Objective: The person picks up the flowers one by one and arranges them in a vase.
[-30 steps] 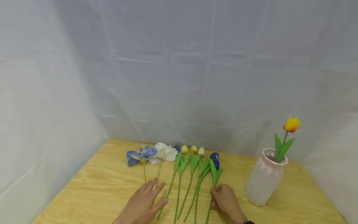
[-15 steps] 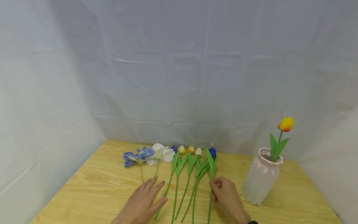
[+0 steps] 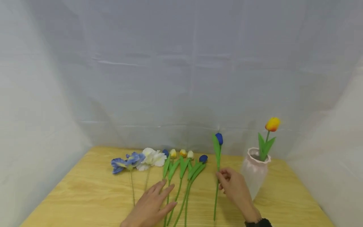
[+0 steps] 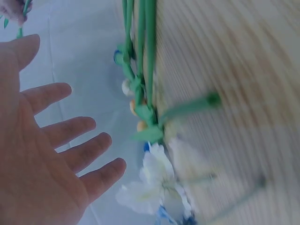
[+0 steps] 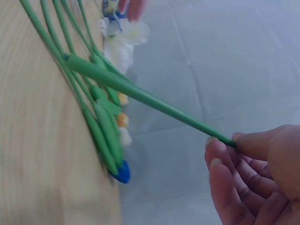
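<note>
Lifted since a second ago, the blue artificial tulip on its green stem [image 3: 217, 164] stood upright, pinched in my right hand [image 3: 233, 186], at nine o'clock of the pink ribbed vase [image 3: 253, 171]; my left hand [image 3: 151, 205] lay spread on the wooden desk [image 3: 79, 195].

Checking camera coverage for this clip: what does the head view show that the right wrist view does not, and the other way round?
Only the head view shows the pink vase with its orange tulip, the raised blue tulip's head and the whole left hand flat on the table. Only the right wrist view shows, close up, the fingertips pinching the green stem. Both show the right hand, that stem and the flowers lying on the table.
</note>
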Demonstrator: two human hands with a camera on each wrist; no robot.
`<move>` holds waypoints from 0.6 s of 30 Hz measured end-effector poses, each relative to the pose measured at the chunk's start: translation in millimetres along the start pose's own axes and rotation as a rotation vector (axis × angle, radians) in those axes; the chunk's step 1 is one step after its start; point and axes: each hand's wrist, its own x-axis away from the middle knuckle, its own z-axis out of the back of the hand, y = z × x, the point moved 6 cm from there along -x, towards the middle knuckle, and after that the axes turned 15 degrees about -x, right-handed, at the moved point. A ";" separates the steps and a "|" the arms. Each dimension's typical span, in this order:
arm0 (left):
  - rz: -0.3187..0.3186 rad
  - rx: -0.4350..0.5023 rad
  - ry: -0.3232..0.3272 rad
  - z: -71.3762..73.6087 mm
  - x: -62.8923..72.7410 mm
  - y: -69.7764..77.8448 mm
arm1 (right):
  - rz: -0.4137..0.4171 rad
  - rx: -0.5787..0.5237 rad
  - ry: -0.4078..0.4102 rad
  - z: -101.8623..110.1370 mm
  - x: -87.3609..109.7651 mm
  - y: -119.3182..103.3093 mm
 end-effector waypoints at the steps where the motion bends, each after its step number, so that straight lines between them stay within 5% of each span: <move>1: -0.011 -0.002 -0.002 -0.7 -2.0 3.0 | 0.012 0.019 0.011 4.0 0.5 -3.9; 11: -0.096 -0.011 0.021 -2.0 -18.7 34.8 | 0.240 0.114 0.136 46.9 7.5 -51.3; 18: -0.159 -0.016 0.076 -3.6 -31.4 55.2 | 0.244 0.098 0.220 76.5 10.7 -62.2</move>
